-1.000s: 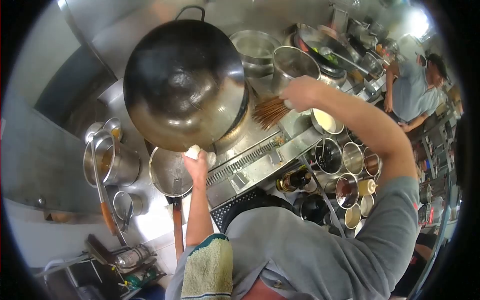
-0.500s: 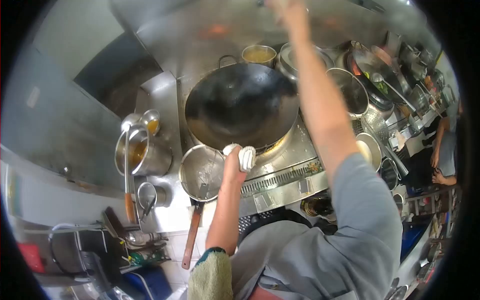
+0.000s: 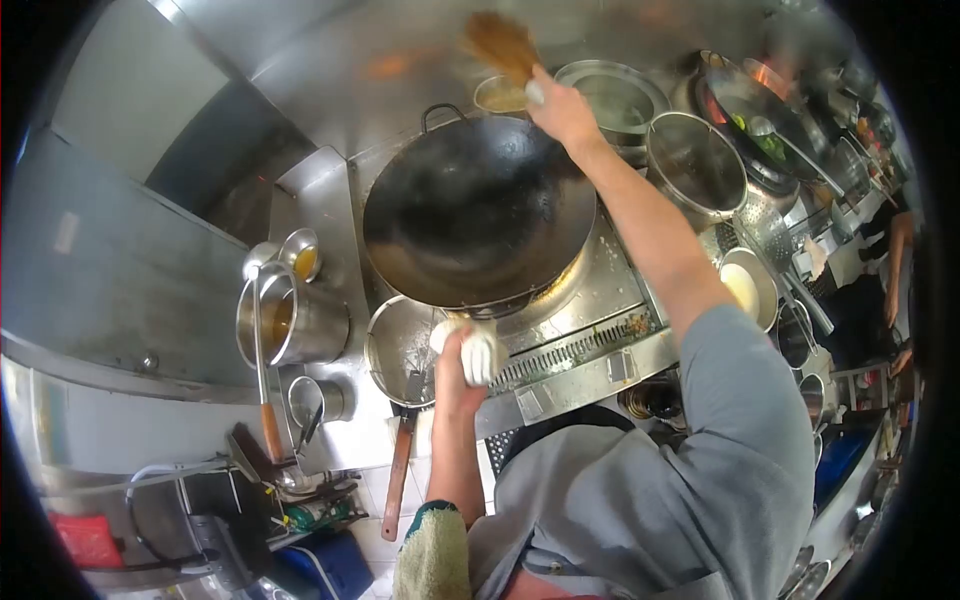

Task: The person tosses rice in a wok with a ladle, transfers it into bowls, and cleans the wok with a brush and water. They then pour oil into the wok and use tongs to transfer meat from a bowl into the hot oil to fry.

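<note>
My left hand (image 3: 457, 385) is closed around a folded white cloth (image 3: 479, 357) just below the near rim of a large black wok (image 3: 470, 225). Whether the cloth touches the wok's near handle is hidden. The wok sits on the stove, its inside dark and bare. Beyond its far right rim, my right hand (image 3: 566, 112) is raised and closed on a brown bristle brush (image 3: 502, 46), which is blurred and points up and left. A wire strainer (image 3: 395, 345) with a wooden handle lies beside my left hand.
Left are a steel pot (image 3: 318, 325) and a wooden-handled ladle (image 3: 262, 345). Behind and right stand a lidded pot (image 3: 622, 132), a deep pot (image 3: 665, 185) and a second wok (image 3: 738, 92) with greens. Another person's arm (image 3: 895, 270) shows at far right.
My right hand has come down from the top edge, and the brush now shows. My left hand and the cloth sit slightly lower, nearer my body. The view has shifted a little.
</note>
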Demonstrator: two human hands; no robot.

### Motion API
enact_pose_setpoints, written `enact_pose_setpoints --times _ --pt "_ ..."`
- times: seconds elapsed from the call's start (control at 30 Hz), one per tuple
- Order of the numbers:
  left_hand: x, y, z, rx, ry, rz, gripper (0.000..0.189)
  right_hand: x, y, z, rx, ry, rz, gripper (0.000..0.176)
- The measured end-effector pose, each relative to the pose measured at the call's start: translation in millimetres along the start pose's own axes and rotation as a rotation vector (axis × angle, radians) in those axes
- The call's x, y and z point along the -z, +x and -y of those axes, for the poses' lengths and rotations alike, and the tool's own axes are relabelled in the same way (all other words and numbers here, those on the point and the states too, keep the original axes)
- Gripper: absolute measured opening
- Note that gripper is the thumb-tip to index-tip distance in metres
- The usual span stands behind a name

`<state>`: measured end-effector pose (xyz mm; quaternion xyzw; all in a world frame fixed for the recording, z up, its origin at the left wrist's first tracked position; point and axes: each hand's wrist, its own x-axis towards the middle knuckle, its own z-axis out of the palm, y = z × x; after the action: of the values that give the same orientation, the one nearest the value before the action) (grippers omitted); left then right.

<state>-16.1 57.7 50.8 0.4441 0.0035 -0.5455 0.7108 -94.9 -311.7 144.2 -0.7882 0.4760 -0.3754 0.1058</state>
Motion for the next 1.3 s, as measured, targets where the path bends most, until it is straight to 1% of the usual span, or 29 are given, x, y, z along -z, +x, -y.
enact_pose_setpoints --times 0.03,0.07,0.1,0.13,0.17,0.23,0.27,0.3,0.33,0.37,0.4,0.43,0.47,0.53,0.6,0.67,0.73,0.8,0.87,0.9,0.93,0.97,1.0,1.03,1.07,1.13,1.2,1.27,1.3 --pt "11 -14 4 -0.084 0.168 0.013 0.025 -9 -8 2 -0.02 0.052 -0.01 0.044" --pt "-1 -32 10 -0.299 0.302 -0.033 0.03 -22 -11 2 -0.035 0.102 -0.037 0.045" --pt "-5 -40 11 -0.45 0.579 -0.031 0.035 -38 -16 -1 -0.053 0.15 -0.064 0.046" --pt "-7 -49 13 -0.595 0.856 -0.028 0.04 -69 -27 -7 -0.067 0.113 0.108 0.059" --pt "-18 -52 13 -0.717 1.014 -0.073 0.049 -63 -53 6 -0.057 0.11 0.424 0.064" --pt "-43 -45 4 -1.039 1.297 -0.052 0.042 -48 -104 36 -0.016 0.098 1.096 0.075" --pt "-50 -42 3 -1.204 1.433 -0.019 0.039 -29 -120 46 -0.065 0.216 1.29 0.076" --pt "-44 -29 8 -1.122 1.309 0.089 0.041 -14 -121 48 -0.033 0.273 1.417 0.073" --pt "-38 -27 11 -0.776 1.209 0.158 0.044 4 -113 41 -0.014 0.317 1.533 0.07" --pt "-37 -24 11 -0.874 1.217 0.202 0.043 13 -97 27 0.048 0.112 1.484 0.061" --pt "-28 -18 15 -0.899 1.268 0.185 0.045 12 -72 11 0.09 -0.093 1.431 0.052" --pt "-40 -25 11 -0.845 1.196 0.206 0.043 -32 -38 -19 0.797 -0.711 1.171 0.046" --pt "-39 -20 11 -0.85 1.197 0.237 0.04 20 -38 -7 0.34 -0.679 0.699 0.026" --pt "-32 -13 15 -0.829 1.165 0.227 0.037 21 -19 -7 0.064 -0.277 0.157 0.047" --pt "-33 -12 18 -0.84 1.157 0.224 0.036 31 -51 20 -0.079 -0.011 -0.128 0.055" --pt "-32 -12 20 -0.874 1.179 0.217 0.037 -1 -78 23 -0.121 -0.003 0.018 0.054" --pt "-36 -17 21 -0.875 1.193 0.206 0.037 -35 -92 19 0.011 -0.407 0.743 0.06" --pt "-38 -23 13 -0.827 1.225 0.189 0.037 -15 -121 37 -0.027 -0.004 1.215 0.066" --pt "-34 -16 12 -0.907 1.181 0.235 0.035 1 -122 25 -0.112 0.425 1.611 0.069" --pt "-35 -15 11 -0.894 1.17 0.254 0.035 21 -115 10 -0.129 0.498 1.669 0.074" --pt "-32 -15 9 -0.876 1.167 0.262 0.034 34 -96 -8 -0.148 0.267 1.572 0.075" --pt "-25 -10 11 -0.856 1.15 0.222 0.037 39 -68 -24 0.127 -0.187 1.326 0.07" --pt "-23 -3 15 -0.854 1.112 0.192 0.039 55 -48 -16 0.4 -0.601 0.982 0.065" --pt "-24 1 15 -0.924 1.157 0.167 0.041 67 -34 -6 0.244 -0.804 0.769 0.056" --pt "-22 1 15 -0.984 1.216 0.147 0.042 52 -17 -18 0.205 -0.723 0.475 0.039" --pt "-19 3 18 -0.905 1.161 0.126 0.047 36 -23 -4 0.023 -0.296 0.022 0.04" --pt "-21 1 14 -0.997 1.245 0.132 0.051 -8 -44 -3 -0.077 -0.059 0.096 0.042" --pt "-26 -3 11 -0.946 1.26 0.121 0.053 -61 -67 -21 0.335 -0.538 0.822 0.054" --pt "-26 -3 9 -0.941 1.265 0.127 0.052 -29 -94 13 0.109 -0.291 1.075 0.059"
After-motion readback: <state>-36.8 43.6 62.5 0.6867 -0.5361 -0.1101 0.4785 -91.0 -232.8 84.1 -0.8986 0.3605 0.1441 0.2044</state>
